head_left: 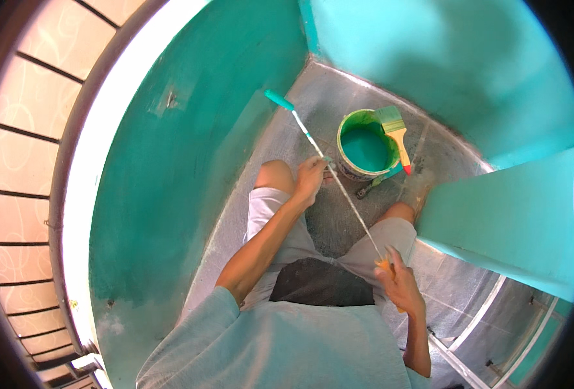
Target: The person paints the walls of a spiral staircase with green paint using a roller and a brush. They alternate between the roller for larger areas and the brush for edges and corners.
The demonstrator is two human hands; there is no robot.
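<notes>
A long-handled paint roller (352, 202) slants across my lap, its small teal roller head (278, 100) close to the painted wall on the left. Around the white rod, about midway along, the fingers of my left hand (311, 178) are closed. My right hand (400, 285) grips the orange handle at the near end, partly hiding it. Beyond my knees stands a bucket (343, 155) with teal paint (367, 148) inside. Across its right rim rests a flat paintbrush (396, 135) with a pale wooden handle and red tip.
A dark teal wall (177, 162) curves along my left, with lighter turquoise walls (429, 58) ahead and at right. Grey floor tiles (326, 91) lie beneath the bucket. A small dark tool (363, 192) is beside the bucket's base. White metal bars (475, 314) stand at lower right.
</notes>
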